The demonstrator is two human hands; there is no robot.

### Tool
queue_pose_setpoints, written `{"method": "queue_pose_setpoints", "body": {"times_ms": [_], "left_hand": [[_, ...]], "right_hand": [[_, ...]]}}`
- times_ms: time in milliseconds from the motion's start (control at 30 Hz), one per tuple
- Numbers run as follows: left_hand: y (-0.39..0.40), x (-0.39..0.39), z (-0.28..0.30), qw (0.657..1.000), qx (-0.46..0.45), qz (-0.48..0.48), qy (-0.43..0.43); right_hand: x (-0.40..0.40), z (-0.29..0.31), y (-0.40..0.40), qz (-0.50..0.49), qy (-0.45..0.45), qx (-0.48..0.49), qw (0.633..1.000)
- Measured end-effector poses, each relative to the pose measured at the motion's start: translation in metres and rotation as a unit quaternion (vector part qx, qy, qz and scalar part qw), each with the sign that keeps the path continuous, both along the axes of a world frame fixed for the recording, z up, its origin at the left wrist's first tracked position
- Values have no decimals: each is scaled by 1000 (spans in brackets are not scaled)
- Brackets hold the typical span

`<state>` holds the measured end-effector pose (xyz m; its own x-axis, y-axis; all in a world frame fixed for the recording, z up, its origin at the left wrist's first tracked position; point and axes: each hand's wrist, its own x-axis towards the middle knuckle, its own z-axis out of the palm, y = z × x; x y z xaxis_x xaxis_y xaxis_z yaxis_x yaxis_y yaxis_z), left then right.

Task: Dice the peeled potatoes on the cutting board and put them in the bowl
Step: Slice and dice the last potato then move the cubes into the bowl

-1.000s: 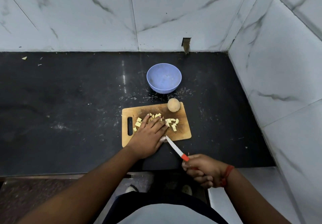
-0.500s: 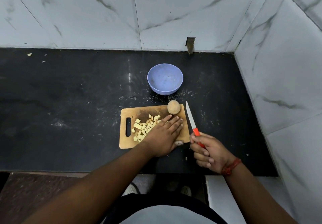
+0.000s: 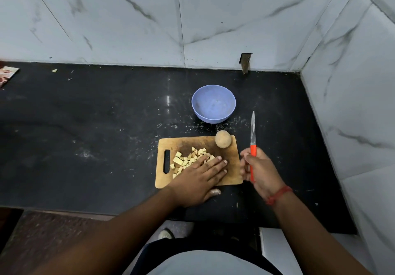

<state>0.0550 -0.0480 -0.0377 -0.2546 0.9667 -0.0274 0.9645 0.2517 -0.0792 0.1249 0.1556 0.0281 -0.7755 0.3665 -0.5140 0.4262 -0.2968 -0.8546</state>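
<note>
A wooden cutting board [image 3: 232, 169] lies on the black counter. A pile of diced potato [image 3: 186, 161] covers its left half, and one whole peeled potato [image 3: 223, 138] sits at its far right corner. My left hand [image 3: 198, 178] rests flat on the board, fingers spread, touching the right side of the pile. My right hand [image 3: 259, 171] hovers just right of the board, gripping an orange-handled knife [image 3: 252, 134] with its blade pointing away from me. The blue bowl [image 3: 213, 103] stands behind the board and looks empty.
White marble-pattern tiled walls close off the counter at the back and on the right. A printed packet [image 3: 7, 75] lies at the far left edge. Crumbs speckle the black counter [image 3: 96, 129] around the bowl. The counter's front edge runs just below my left wrist.
My right hand has brought the knife from the counter's front edge up to the right of the board, blade turned away. My left hand has slid rightward, pushing dice together.
</note>
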Motion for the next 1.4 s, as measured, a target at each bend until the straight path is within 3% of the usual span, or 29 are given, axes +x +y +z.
{"method": "queue_pose_setpoints", "body": {"times_ms": [100, 200, 267, 433, 700, 867, 1067, 1200, 1400], "left_hand": [[-10, 4, 3, 999, 30, 31, -3], [-33, 5, 4, 973, 99, 200, -62], [-50, 7, -1, 956, 106, 258, -88], [-55, 7, -10, 959, 72, 237, -136], [-53, -10, -4, 945, 146, 235, -176], [-32, -17, 9, 948, 159, 210, -178], [16, -20, 22, 958, 126, 179, -186], [31, -23, 24, 967, 108, 146, -178], [37, -19, 22, 961, 81, 199, -173]], "right_hand": [[-31, -2, -2, -1, 3, 128, 992], [-52, -3, -4, 3, 16, 245, 969], [-58, -3, -6, 15, 15, 301, 954], [-65, -12, -16, 78, -10, 351, 933], [-71, -16, -24, 168, -2, 406, 898], [-59, -16, -26, 148, 15, 377, 914], [-36, -18, -20, 79, -5, 287, 955], [-34, -21, -9, 62, -37, 260, 963], [-31, -25, -20, 13, -36, 186, 982]]}}
